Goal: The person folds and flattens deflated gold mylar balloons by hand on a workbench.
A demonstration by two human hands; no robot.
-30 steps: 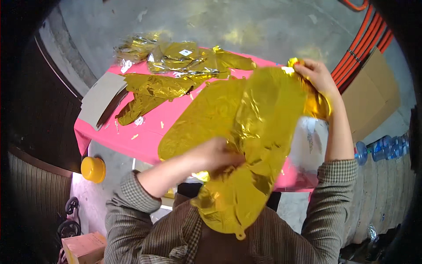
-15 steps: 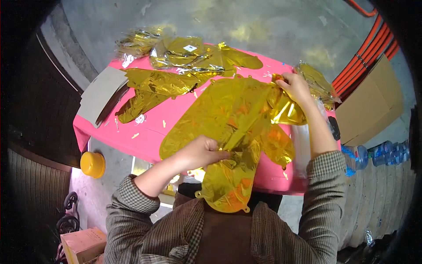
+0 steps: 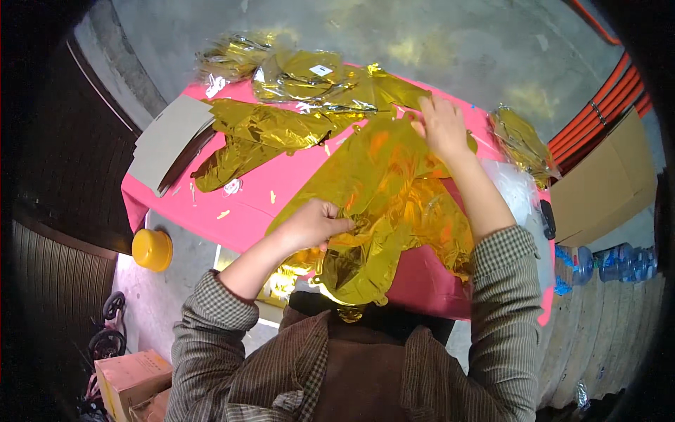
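A large flat gold foil balloon (image 3: 383, 162) spreads over the middle of the table, its near end hanging past the front edge toward my body. My left hand (image 3: 314, 224) is closed on the balloon, pinching a fold of its foil between thumb and fingers. At the balloon's far right edge, my right hand (image 3: 443, 126) reaches with fingers extended and slightly apart, next to or touching the foil. Another gold foil balloon (image 3: 264, 130) lies to the left. Plastic-wrapped gold foil packs (image 3: 295, 77) rest along the table's far side.
A pink cloth (image 3: 179, 207) covers the table. Grey sheets (image 3: 169, 144) are stacked at its left end, and another foil pack (image 3: 522, 137) lies at the right. Around the table are a yellow tub (image 3: 152, 250), a cardboard box (image 3: 605, 183), water bottles (image 3: 619, 262) and orange pipes (image 3: 598, 112).
My right hand has let go of the balloon's bunched right part and moved slightly left, fingers extending. The balloon's right side has dropped and spread; its near end has folded up. The view has shifted slightly.
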